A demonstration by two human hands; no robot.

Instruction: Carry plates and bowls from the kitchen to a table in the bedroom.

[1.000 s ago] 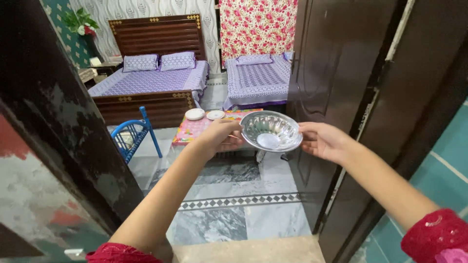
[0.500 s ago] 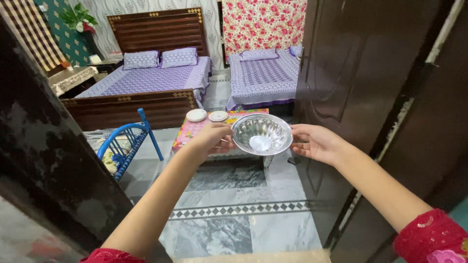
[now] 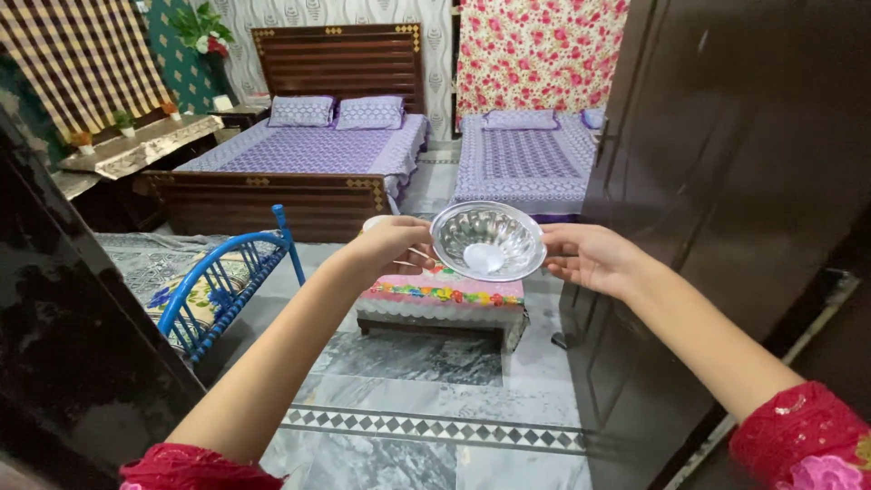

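I carry a shiny fluted steel bowl [image 3: 486, 240] out in front of me with both hands. My left hand [image 3: 392, 245] grips its left rim and my right hand [image 3: 585, 257] holds its right rim. The bowl is tilted slightly toward me and looks empty. Below and beyond it stands a low table [image 3: 442, 299] with a colourful floral cloth; my hands and the bowl hide most of its top.
A dark wooden door [image 3: 726, 181] stands open on my right and a dark door frame [image 3: 63, 318] is close on my left. A blue chair [image 3: 222, 281] sits left of the low table. Two beds with purple covers [image 3: 318, 150] fill the back of the room.
I have moved forward through the doorway. The low table is nearer and now lies under the bowl. Both hands keep their grip on the bowl.
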